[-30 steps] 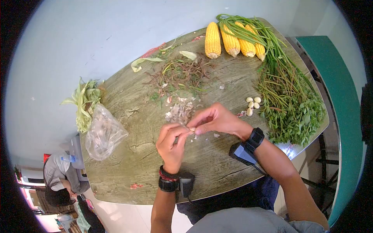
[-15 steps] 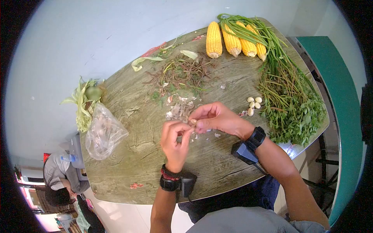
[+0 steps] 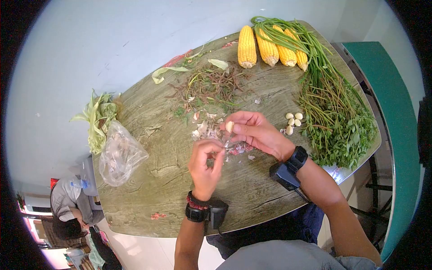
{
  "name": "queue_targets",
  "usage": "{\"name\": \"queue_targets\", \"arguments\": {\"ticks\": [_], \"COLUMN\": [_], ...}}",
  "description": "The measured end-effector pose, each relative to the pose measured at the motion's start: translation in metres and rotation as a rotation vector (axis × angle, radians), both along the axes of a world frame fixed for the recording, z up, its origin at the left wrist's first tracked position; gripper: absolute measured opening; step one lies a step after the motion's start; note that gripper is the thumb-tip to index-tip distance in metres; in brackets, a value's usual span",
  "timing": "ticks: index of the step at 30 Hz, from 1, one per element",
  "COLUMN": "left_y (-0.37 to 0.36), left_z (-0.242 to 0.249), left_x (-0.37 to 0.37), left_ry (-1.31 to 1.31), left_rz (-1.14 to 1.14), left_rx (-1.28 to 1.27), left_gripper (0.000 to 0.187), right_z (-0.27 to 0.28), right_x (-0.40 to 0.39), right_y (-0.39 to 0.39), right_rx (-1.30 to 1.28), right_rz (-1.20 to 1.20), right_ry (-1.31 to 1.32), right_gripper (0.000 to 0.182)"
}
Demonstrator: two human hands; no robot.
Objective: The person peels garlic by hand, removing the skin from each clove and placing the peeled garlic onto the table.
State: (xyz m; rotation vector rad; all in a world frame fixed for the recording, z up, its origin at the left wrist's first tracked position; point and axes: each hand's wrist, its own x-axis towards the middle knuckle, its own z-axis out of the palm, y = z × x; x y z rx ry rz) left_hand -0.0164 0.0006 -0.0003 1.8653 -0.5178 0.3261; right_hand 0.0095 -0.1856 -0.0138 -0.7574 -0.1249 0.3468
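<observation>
A pale garlic clove (image 3: 230, 126) is pinched between the thumb and fingers of my right hand (image 3: 263, 135), above the table. Lower and to the left, my left hand (image 3: 206, 166) is closed in a pinch; whatever sits at its fingertips is too small to make out. Papery garlic skins (image 3: 208, 129) lie scattered behind and under both hands. Off to the right, several peeled garlic cloves (image 3: 294, 120) form a small group on the wooden table (image 3: 166, 198).
Several corn cobs (image 3: 247, 47) lie at the back beside long green beans (image 3: 315, 58) and leafy greens (image 3: 344, 130). Stem trimmings (image 3: 216, 83) are heaped behind my hands. A clear plastic bag (image 3: 120, 155) and corn husks (image 3: 101, 112) rest at the left edge. Another person (image 3: 74, 202) is at lower left.
My hands have drawn apart. The right one has lifted slightly away with the clove, which now shows clearly, while the left has stayed nearly in place.
</observation>
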Motion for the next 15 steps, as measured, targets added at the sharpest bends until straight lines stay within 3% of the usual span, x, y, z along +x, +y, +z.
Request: {"name": "queue_targets", "arguments": {"ticks": [15], "left_y": [0.0019], "left_z": [-0.0055], "left_x": [0.0093], "left_ry": [-0.024], "left_rz": [0.177], "left_rx": [0.125], "left_gripper": [0.015], "right_z": [0.0065], "right_x": [-0.0031], "right_y": [0.0008], "right_rx": [-0.088], "right_rz": [0.115], "right_ry": [0.067], "right_gripper": [0.021]}}
